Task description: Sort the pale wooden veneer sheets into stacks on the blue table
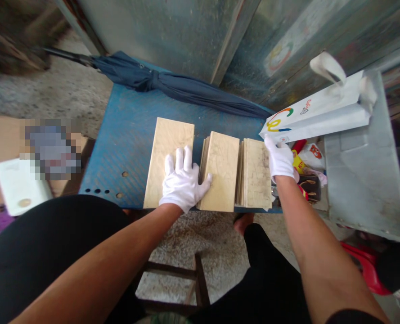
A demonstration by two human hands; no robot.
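Observation:
My left hand (182,180), in a white glove, lies spread on the left wooden board (158,153). Its thumb reaches over onto the middle stack of boards (220,173). To the right is another stack of thin boards (258,171), with dark scuffs on the top one. My right hand (280,157), also in a white glove, rests along the right edge of that stack, beside the lower end of a white paper bag (321,110). Its fingers look extended, though part of them is hidden from view. All the boards lie on a blue perforated bench top (119,135).
A folded dark umbrella (186,90) lies along the back of the bench. Small packets (312,157) fill a gap beside a grey metal surface (361,180) at right. On the left are cardboard (0,139) and a white case (20,186). A wooden stool (201,279) stands below.

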